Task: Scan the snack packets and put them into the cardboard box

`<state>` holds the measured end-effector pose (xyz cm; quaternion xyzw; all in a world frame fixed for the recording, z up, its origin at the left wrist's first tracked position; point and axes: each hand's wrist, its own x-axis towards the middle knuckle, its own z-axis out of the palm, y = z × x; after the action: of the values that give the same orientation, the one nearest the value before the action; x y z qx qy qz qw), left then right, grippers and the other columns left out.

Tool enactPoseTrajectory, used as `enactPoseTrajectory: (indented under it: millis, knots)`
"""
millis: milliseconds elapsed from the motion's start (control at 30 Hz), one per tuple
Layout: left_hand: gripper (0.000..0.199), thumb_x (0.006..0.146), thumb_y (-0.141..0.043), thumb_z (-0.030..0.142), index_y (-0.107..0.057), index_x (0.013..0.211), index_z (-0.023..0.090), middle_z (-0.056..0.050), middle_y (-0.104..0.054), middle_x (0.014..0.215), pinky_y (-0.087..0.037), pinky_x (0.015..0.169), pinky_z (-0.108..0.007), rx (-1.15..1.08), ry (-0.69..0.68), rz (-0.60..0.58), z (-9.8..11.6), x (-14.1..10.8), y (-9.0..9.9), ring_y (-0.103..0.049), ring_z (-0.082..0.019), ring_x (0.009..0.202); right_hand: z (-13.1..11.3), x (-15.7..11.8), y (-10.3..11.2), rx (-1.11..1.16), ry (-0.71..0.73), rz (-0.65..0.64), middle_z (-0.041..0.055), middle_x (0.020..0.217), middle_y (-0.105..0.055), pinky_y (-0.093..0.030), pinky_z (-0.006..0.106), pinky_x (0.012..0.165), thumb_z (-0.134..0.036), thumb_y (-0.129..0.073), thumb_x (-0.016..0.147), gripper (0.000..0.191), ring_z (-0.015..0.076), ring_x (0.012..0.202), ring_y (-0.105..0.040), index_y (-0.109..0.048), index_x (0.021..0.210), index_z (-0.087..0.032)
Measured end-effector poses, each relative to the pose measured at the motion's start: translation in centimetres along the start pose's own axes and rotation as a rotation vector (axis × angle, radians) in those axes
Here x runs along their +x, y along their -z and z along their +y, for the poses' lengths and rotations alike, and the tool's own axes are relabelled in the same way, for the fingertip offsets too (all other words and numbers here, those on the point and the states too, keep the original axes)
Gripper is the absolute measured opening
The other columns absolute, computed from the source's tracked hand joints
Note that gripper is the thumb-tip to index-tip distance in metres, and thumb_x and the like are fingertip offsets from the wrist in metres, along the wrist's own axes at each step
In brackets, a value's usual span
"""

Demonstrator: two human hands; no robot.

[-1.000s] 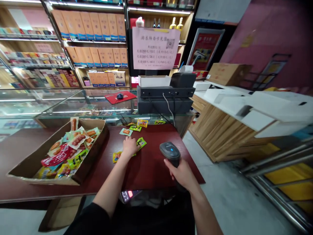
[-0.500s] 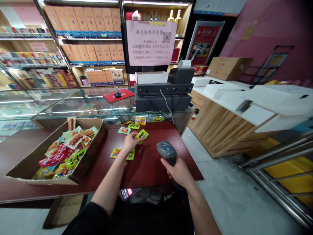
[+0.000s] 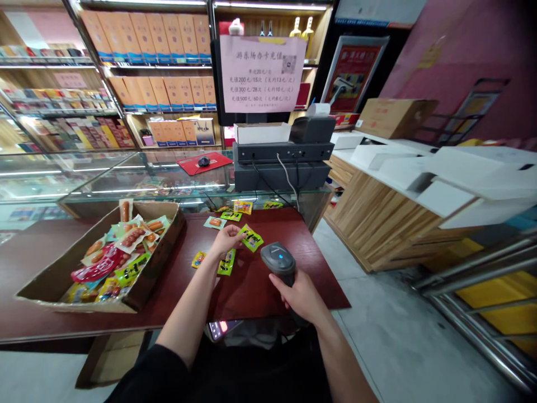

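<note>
Pinched in my left hand [image 3: 227,242] is a green snack packet [image 3: 251,238], raised over the dark red table. My right hand [image 3: 302,295] wraps round the handle of a black barcode scanner [image 3: 278,261], whose head shows a small blue light. The scanner's head sits just right of and nearer to me than the packet. Below my left hand lie another green packet [image 3: 227,262] and a yellow packet [image 3: 198,259]. Farther back are a pale sausage packet [image 3: 215,222], a green packet [image 3: 231,216] and a yellow packet [image 3: 243,207].
At left, a cardboard box [image 3: 161,249] holds several packaged sausages and snacks. Behind the table stand a glass counter [image 3: 159,193], a cash drawer [image 3: 282,174], a receipt printer [image 3: 312,130] and a mouse [image 3: 203,161]. A phone [image 3: 222,328] shows under the table's front edge.
The green packet in my left hand has turned to lie flatter and moved slightly right. The scanner has shifted slightly left, toward the packet.
</note>
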<state>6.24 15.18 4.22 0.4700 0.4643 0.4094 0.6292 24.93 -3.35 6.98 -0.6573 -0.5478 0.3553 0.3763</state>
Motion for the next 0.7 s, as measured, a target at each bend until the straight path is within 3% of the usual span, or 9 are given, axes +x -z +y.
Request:
enactPoseTrajectory:
  millis: [233, 700]
  knots:
    - [0.041, 0.057, -0.094, 0.014, -0.061, 0.082, 0.014, 0.001, -0.068, 0.072, -0.061, 0.065, -0.028, -0.144, 0.028, -0.017, 0.06, -0.51, -0.06, -0.067, -0.012, 0.063, -0.35, -0.33, -0.26, -0.012, 0.014, -0.025, -0.0022, 0.048, -0.059, -0.043, 0.026, 0.043, -0.047, -0.062, 0.087, 0.032, 0.0168, 0.038, -0.057, -0.064, 0.095, -0.016]
    - [0.041, 0.054, -0.095, 0.023, -0.066, 0.081, 0.013, -0.005, -0.073, 0.078, -0.061, 0.071, -0.032, -0.064, -0.014, -0.066, 0.49, -0.97, 0.2, -0.072, -0.019, 0.076, -0.55, -0.56, -0.17, -0.015, -0.001, -0.017, -0.0019, 0.049, -0.059, -0.044, 0.027, 0.045, -0.048, -0.062, 0.087, 0.029, 0.0177, 0.039, -0.058, -0.062, 0.089, -0.019]
